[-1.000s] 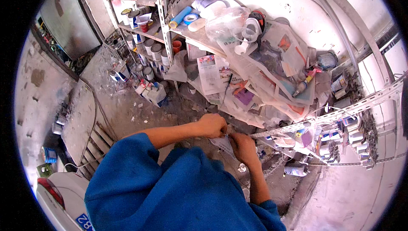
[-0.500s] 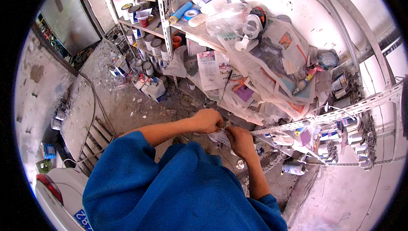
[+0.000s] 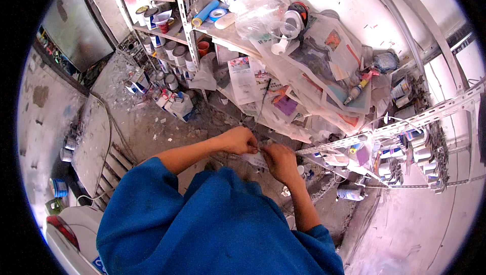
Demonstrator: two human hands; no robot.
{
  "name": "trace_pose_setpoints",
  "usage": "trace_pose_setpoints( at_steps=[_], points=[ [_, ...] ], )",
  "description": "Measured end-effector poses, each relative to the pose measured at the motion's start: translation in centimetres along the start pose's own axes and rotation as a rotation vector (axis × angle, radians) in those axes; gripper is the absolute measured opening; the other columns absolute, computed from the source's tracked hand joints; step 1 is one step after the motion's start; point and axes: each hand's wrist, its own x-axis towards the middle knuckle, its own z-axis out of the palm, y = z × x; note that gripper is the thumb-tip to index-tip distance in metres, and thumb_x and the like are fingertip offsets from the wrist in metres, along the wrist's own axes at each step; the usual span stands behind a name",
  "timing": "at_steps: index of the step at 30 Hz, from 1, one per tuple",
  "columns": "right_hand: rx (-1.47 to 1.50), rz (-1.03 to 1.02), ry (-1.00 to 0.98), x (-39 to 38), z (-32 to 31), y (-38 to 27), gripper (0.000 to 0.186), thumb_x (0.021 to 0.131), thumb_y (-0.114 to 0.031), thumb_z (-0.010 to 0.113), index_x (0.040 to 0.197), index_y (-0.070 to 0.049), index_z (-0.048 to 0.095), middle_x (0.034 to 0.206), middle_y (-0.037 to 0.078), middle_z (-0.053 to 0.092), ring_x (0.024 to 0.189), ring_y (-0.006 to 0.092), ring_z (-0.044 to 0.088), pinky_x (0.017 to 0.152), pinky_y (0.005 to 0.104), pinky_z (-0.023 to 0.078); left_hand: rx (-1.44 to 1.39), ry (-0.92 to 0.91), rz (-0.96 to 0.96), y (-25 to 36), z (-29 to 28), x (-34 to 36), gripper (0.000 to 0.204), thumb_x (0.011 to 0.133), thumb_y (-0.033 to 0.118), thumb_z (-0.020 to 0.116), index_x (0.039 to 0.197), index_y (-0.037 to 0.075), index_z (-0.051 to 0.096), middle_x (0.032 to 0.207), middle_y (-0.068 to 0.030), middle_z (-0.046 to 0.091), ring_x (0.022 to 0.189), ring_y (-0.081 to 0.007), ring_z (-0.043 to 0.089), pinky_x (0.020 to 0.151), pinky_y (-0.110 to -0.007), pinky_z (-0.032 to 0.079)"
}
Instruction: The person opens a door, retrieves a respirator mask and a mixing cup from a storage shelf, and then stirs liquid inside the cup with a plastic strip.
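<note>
My left hand [image 3: 240, 141] and my right hand [image 3: 280, 159] are close together in the lower middle of the view, fingers pinched on a thin, whitish sheet with print [image 3: 253, 158] that hangs between and below them. Exactly what it is I cannot make out. My right hand is a little lower, at the sheet's right end. Just beyond my hands stands a bench [image 3: 224, 37] covered in crumpled newspapers [image 3: 243, 80], with a blue roll [image 3: 205, 12], tape rolls [image 3: 218, 14], plastic cups [image 3: 283, 30] and a spray gun or tool with a yellow part [image 3: 357, 90].
A metal shelf [image 3: 179, 34] with paint cans stands at the back left, cartons [image 3: 174, 103] on the littered floor beside it. A slatted rack [image 3: 121, 166] and a white car's rear [image 3: 76, 224] are at lower left. A perforated metal rail [image 3: 334, 143] with tools runs along the right.
Both my hands have risen slightly in the picture and shifted left, staying close together on the sheet. The surroundings have also shifted a little up and left in the frame.
</note>
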Motion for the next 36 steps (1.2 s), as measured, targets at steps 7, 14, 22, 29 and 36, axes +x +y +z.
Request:
trace_pose_setpoints(
  at_steps=[7, 14, 22, 29, 36],
  points=[
    [0.032, 0.069, -0.071, -0.2, -0.3, 0.2, 0.016, 0.083, -0.012, 0.062, 0.097, -0.005, 0.065, 0.085, 0.014, 0.064, 0.084, 0.0362, 0.061, 0.074, 0.0465, 0.048, 0.101, 0.03, -0.001, 0.2, 0.5, 0.0, 0.031, 0.084, 0.035, 0.065, 0.092, 0.006, 0.071, 0.085, -0.019, 0.068, 0.08, -0.038, 0.064, 0.071, -0.045, 0.049],
    [0.021, 0.016, 0.002, -0.4, -0.4, 0.3, 0.024, 0.083, -0.014, 0.06, 0.105, -0.008, 0.064, 0.093, 0.013, 0.064, 0.091, 0.0357, 0.06, 0.079, 0.0454, 0.048, -0.009, -0.06, -0.051, -0.8, 0.5, 0.5, 0.029, 0.084, 0.032, 0.065, 0.091, 0.004, 0.069, 0.083, -0.0197, 0.067, 0.078, -0.0386, 0.063, 0.07, -0.046, 0.048],
    [0.137, 0.169, -0.187, -0.8, -0.3, 0.6, 0.022, 0.087, -0.016, 0.058, 0.106, -0.008, 0.064, 0.098, 0.015, 0.065, 0.089, 0.0378, 0.063, 0.075, 0.0462, 0.051, 0.114, 0.003, 0.034, 0.1, -0.1, -0.5, 0.025, 0.084, 0.029, 0.064, 0.088, 0.005, 0.07, 0.08, -0.0193, 0.066, 0.074, -0.0368, 0.063, 0.068, -0.046, 0.048],
    [0.129, 0.102, -0.078, -0.5, -0.8, 0.0, 0.018, 0.089, -0.018, 0.059, 0.101, -0.007, 0.066, 0.093, 0.015, 0.066, 0.086, 0.0357, 0.064, 0.072, 0.0437, 0.051, 0.074, -0.021, 0.07, 0.1, 0.2, -0.5, 0.025, 0.085, 0.029, 0.063, 0.086, 0.006, 0.071, 0.073, -0.0173, 0.066, 0.07, -0.0354, 0.064, 0.067, -0.044, 0.049],
    [0.101, 0.201, -0.175, -1.5, -0.2, 0.5, 0.02, 0.089, -0.022, 0.058, 0.102, -0.008, 0.064, 0.094, 0.013, 0.065, 0.086, 0.0358, 0.064, 0.073, 0.0452, 0.051, 0.124, -0.036, 0.005, 0.5, -0.2, -0.8, 0.026, 0.083, 0.029, 0.065, 0.083, 0.003, 0.069, 0.072, -0.0161, 0.066, 0.069, -0.0334, 0.065, 0.065, -0.044, 0.049]
  ],
)
